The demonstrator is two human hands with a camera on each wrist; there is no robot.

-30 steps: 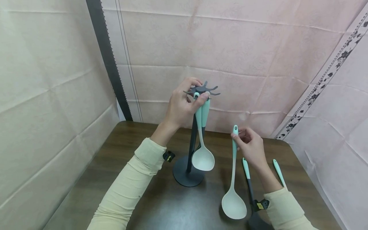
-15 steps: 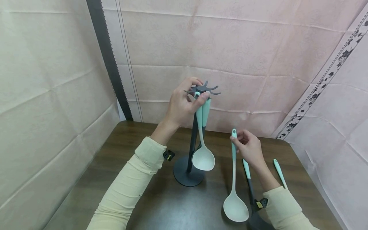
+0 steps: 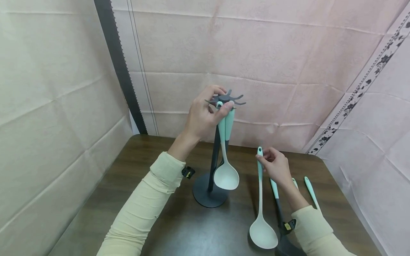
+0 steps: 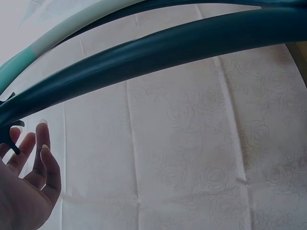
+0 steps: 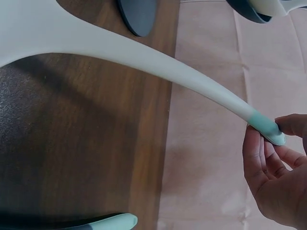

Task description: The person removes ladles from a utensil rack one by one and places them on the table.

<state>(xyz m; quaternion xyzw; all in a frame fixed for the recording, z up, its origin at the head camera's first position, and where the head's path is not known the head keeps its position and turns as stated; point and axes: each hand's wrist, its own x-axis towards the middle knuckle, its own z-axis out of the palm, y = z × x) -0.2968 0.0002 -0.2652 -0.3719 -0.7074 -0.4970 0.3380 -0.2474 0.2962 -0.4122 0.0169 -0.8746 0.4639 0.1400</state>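
Note:
My left hand (image 3: 205, 113) grips the hooked top (image 3: 223, 98) of a dark utensil stand (image 3: 214, 160), thumb in front and fingers behind. From its hooks hangs a white ladle (image 3: 226, 176) with a mint handle. Beside it hangs a second mint-handled utensil (image 3: 229, 125), its dark lower part mostly hidden. To the right, my right hand (image 3: 276, 167) pinches another white ladle (image 3: 263, 233) near the top of its mint handle, bowl down. Whether that bowl touches the table cannot be told. In the right wrist view, thumb and fingers meet on the handle end (image 5: 268, 128).
On the wooden table (image 3: 179, 231) at right lie a dark utensil (image 3: 274, 188) with a mint handle and two more mint handles, one (image 3: 311, 191) beyond my right wrist and one (image 3: 295, 182) partly behind it. The stand's round base (image 3: 205, 197) sits left of centre. Cloth walls (image 3: 272, 53) enclose the table.
My right hand has lowered slightly with its ladle and shifted a little left, the ladle now hanging more upright. A mint handle has come into view behind that wrist. My left hand stays on the stand.

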